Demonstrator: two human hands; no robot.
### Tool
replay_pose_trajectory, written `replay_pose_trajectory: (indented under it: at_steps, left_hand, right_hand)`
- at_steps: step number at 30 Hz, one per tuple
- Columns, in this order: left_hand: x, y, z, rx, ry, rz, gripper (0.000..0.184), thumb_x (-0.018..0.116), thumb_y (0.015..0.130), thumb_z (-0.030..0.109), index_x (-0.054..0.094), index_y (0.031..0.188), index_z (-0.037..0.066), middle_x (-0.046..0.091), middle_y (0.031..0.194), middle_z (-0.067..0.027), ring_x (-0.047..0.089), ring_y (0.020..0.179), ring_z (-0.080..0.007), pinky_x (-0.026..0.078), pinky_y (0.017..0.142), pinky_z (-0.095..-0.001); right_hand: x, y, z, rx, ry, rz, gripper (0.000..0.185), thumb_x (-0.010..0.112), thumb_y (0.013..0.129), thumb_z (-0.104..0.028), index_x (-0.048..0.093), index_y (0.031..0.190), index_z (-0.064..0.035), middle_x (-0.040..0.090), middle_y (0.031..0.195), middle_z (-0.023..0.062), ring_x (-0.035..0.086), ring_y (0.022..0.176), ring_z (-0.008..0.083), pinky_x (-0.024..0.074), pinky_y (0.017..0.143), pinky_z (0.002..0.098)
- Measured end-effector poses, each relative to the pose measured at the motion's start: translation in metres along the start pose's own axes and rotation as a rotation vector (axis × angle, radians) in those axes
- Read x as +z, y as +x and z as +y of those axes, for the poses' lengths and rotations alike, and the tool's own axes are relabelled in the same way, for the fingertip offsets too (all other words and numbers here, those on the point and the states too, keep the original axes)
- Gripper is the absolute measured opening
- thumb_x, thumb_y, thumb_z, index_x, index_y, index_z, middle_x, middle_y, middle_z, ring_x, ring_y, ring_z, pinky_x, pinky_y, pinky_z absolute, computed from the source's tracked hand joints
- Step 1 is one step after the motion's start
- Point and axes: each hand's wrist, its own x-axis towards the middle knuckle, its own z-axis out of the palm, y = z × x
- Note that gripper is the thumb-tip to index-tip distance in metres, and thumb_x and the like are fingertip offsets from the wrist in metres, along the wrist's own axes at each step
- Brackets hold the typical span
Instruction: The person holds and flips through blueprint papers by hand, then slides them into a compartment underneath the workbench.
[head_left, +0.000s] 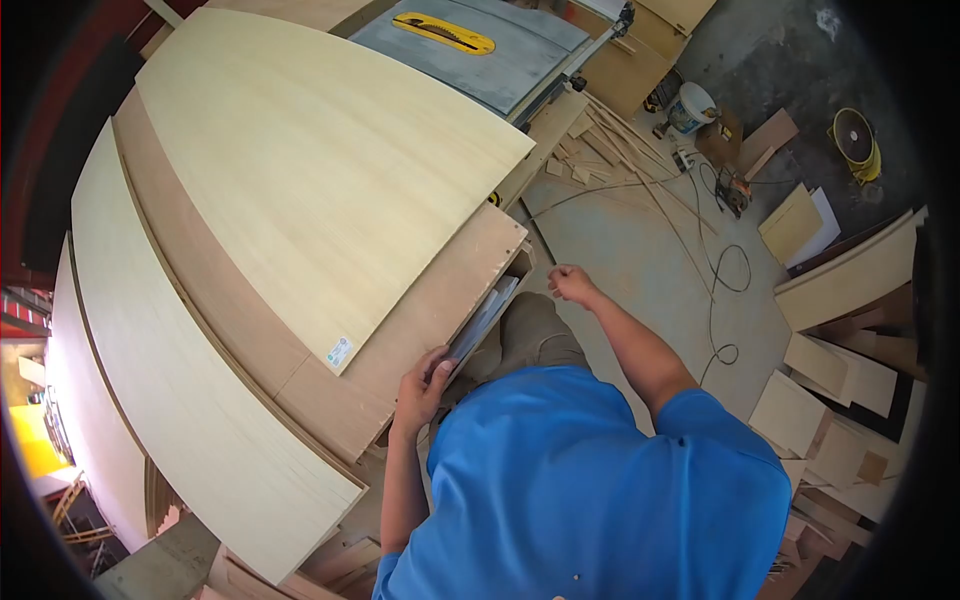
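Note:
My left hand (423,388) rests at the front edge of a wooden workbench (440,287), its fingers bent slightly over the edge and the thumb apart. Right beside it, long grey strips (485,318) lie in a narrow open compartment under the bench top. My right hand (573,286) is held in the air to the right of the bench corner, touching nothing else. Its fingers are curled together, and whether something small is between them cannot be seen. A large pale plywood sheet (330,170) with a small label (339,351) lies on the bench.
Another pale sheet (200,330) lies along the bench's left side. Behind stands a table saw (480,60) with a yellow insert. On the floor are wood offcuts (600,140), a white bucket (690,107), a cable (713,290) and a yellow fan (853,140). Boards (840,375) are stacked at right.

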Motion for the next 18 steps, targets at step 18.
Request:
replay_pose_trajectory:
  at_steps: [18]
  left_hand:
    - [0.053,0.186,0.048,-0.488,0.74,0.925,0.048,0.066,0.095,0.039,0.053,0.068,0.001,0.055,0.06,-0.0136,0.053,0.056,-0.0289,0.042,0.056,-0.0428]
  right_hand:
    - [0.02,0.28,-0.131,-0.486,-0.876,-0.121,0.062,0.061,0.088,-0.048,0.054,0.137,-0.0106,0.053,0.13,0.0255,0.058,0.113,0.0389,0.0509,0.095,0.0473]
